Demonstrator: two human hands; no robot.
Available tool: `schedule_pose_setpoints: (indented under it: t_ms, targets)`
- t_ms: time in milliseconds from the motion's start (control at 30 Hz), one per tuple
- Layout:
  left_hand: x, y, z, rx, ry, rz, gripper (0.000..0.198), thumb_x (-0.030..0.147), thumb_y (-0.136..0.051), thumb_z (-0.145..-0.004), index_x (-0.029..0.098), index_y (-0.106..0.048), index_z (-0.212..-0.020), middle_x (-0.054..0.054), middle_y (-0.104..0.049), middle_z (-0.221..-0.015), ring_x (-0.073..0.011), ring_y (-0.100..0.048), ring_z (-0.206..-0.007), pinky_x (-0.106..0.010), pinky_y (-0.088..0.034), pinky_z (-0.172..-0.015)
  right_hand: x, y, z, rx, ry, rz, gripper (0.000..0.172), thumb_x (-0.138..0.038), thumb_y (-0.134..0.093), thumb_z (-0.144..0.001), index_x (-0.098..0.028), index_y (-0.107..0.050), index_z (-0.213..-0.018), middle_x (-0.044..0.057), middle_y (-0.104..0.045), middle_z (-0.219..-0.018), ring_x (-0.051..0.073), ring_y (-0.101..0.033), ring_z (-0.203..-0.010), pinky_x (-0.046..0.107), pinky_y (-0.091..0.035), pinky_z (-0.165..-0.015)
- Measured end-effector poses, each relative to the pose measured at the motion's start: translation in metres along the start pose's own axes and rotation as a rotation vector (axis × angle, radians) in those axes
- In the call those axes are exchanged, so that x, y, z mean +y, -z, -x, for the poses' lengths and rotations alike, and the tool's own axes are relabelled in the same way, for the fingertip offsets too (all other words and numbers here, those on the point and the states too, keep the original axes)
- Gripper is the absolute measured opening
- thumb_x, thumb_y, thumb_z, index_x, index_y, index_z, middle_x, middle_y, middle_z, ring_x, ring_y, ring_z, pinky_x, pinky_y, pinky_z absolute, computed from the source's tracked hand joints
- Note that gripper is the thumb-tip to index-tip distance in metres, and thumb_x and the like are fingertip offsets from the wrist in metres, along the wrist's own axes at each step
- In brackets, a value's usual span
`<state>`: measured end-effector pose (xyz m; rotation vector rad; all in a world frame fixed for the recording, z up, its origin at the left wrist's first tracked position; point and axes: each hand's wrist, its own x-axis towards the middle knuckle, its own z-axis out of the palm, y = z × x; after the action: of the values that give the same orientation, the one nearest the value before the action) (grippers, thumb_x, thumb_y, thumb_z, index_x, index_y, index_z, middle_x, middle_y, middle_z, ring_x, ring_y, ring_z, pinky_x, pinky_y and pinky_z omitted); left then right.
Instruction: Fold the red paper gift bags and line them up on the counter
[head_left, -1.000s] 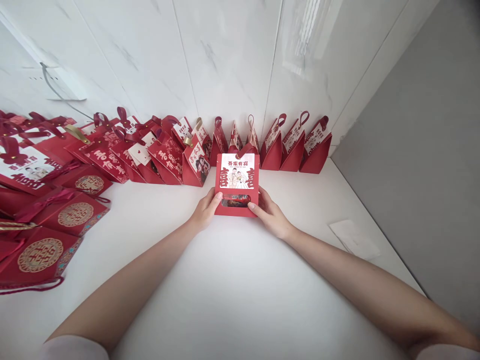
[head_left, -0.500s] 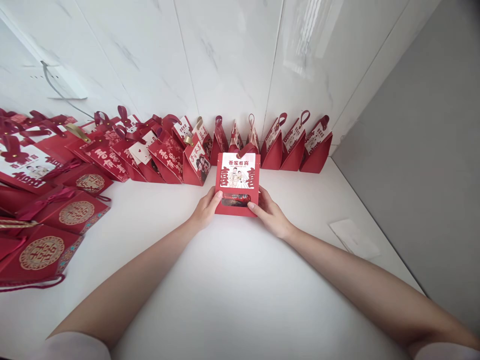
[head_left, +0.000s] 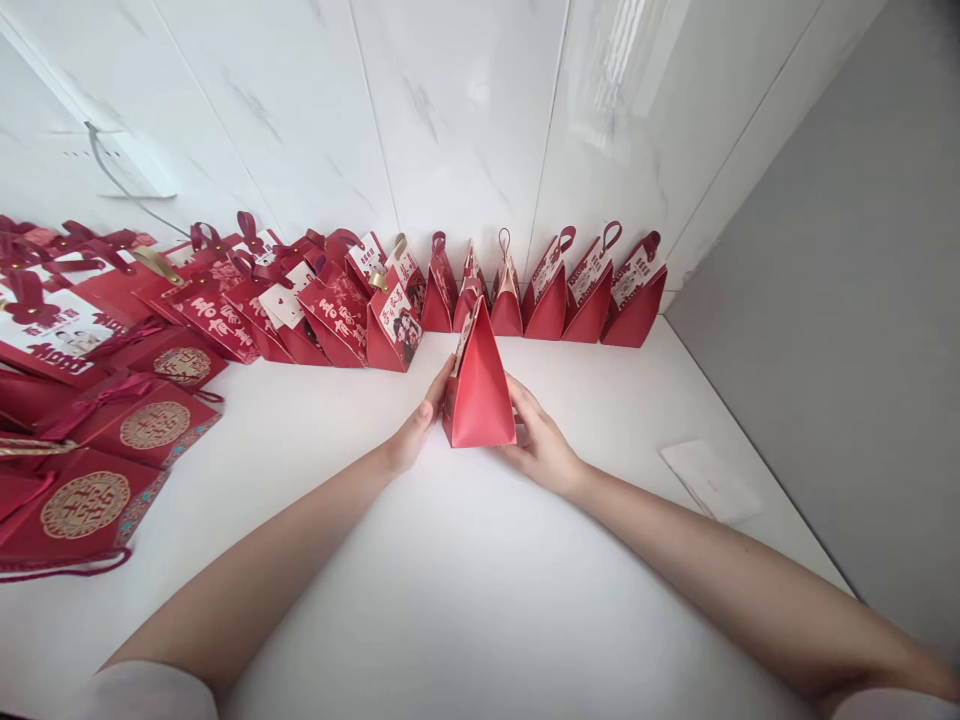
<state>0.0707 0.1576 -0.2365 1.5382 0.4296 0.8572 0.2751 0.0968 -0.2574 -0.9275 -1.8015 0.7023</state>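
A red paper gift box (head_left: 484, 390) with a pointed top stands upright in the middle of the white table, its plain triangular side facing me. My left hand (head_left: 417, 424) grips its printed left face, with the fingertips partly hidden along that face. On the opposite face, my right hand (head_left: 546, 443) has its fingers curved against the box and its thumb near the bottom edge. Both hands hold the box between them. Just behind it, several similar boxes with loop handles line the wall, including one with a pale edge (head_left: 507, 305).
More red gift boxes crowd the left, some with round gold emblems (head_left: 85, 505). At the right of the white table (head_left: 487, 600) lies a thin white packet (head_left: 709, 482). A tiled wall (head_left: 465, 120) rises behind; a grey panel (head_left: 832, 300) borders the right edge.
The gift box has been turned from its printed front, with a couple picture and window, to its plain side. My hands have shifted from its lower front edges to the opposite faces.
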Motion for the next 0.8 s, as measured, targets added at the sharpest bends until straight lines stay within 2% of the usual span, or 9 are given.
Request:
schedule_pose_setpoints:
  t_ms: [67, 133, 267, 400, 567, 700, 800]
  targets:
    - [0.0, 0.001, 0.0, -0.129, -0.014, 0.019, 0.084, 0.074, -0.044, -0.082, 0.028, -0.026, -0.15, -0.006, -0.019, -0.159, -0.0325, -0.017, -0.145, -0.047, -0.027, -0.116, 0.003, 0.001, 0.0, -0.018, 0.028, 0.048, 0.074, -0.027, -0.056, -0.09, -0.036, -0.016, -0.152, 0.003, -0.014, -0.16, 0.026, -0.024, -0.144, 0.043, -0.049, -0.102]
    - [-0.002, 0.003, 0.0, -0.186, -0.011, -0.007, 0.087, 0.068, -0.054, -0.08, 0.027, -0.024, -0.15, -0.009, -0.02, -0.158, -0.0346, -0.019, -0.144, -0.048, -0.029, -0.114, 0.005, 0.001, 0.0, -0.028, 0.053, 0.072, 0.074, -0.024, -0.056, -0.089, -0.035, -0.016, -0.152, 0.003, -0.017, -0.159, 0.026, -0.023, -0.144, 0.044, -0.048, -0.103]
    - [-0.011, 0.007, -0.001, -0.097, -0.027, -0.115, 0.092, 0.061, -0.063, -0.078, 0.029, -0.018, -0.151, -0.012, -0.026, -0.154, -0.035, -0.032, -0.137, -0.05, -0.03, -0.111, 0.005, 0.0, -0.002, -0.02, 0.054, 0.018, 0.078, -0.021, -0.058, -0.087, -0.033, -0.018, -0.152, 0.005, -0.028, -0.155, 0.026, -0.034, -0.139, 0.042, -0.05, -0.1]
    - [-0.017, 0.009, -0.001, -0.061, -0.022, -0.18, 0.1, 0.061, -0.066, -0.075, 0.028, -0.013, -0.152, -0.014, -0.03, -0.151, -0.0339, -0.041, -0.131, -0.05, -0.032, -0.109, 0.004, 0.0, -0.003, -0.009, 0.034, -0.017, 0.076, -0.02, -0.058, -0.086, -0.031, -0.02, -0.151, 0.006, -0.03, -0.154, 0.026, -0.036, -0.138, 0.042, -0.05, -0.1]
    - [-0.014, 0.006, -0.001, -0.003, -0.037, -0.153, 0.09, 0.068, -0.058, -0.076, 0.024, -0.027, -0.149, -0.015, -0.039, -0.146, -0.0345, -0.046, -0.126, -0.049, -0.038, -0.104, 0.005, 0.0, -0.002, -0.028, -0.027, -0.018, 0.074, -0.02, -0.058, -0.085, -0.03, -0.023, -0.15, 0.008, -0.037, -0.15, 0.026, -0.048, -0.128, 0.043, -0.05, -0.098]
    - [-0.008, 0.002, -0.002, 0.005, -0.04, -0.108, 0.079, 0.071, -0.045, -0.083, 0.023, -0.036, -0.145, -0.01, -0.032, -0.153, -0.0341, -0.037, -0.135, -0.048, -0.033, -0.111, 0.007, 0.0, -0.001, -0.032, -0.071, -0.022, 0.071, -0.02, -0.056, -0.087, -0.032, -0.024, -0.149, 0.007, -0.041, -0.147, 0.024, -0.053, -0.121, 0.043, -0.05, -0.097]
    - [-0.006, 0.002, -0.002, -0.015, -0.041, -0.115, 0.077, 0.069, -0.044, -0.085, 0.022, -0.034, -0.146, -0.009, -0.029, -0.155, -0.0329, -0.029, -0.141, -0.048, -0.027, -0.116, 0.009, 0.0, -0.001, -0.022, -0.067, -0.018, 0.069, -0.018, -0.056, -0.086, -0.031, -0.027, -0.148, 0.007, -0.043, -0.146, 0.023, -0.053, -0.121, 0.043, -0.05, -0.098]
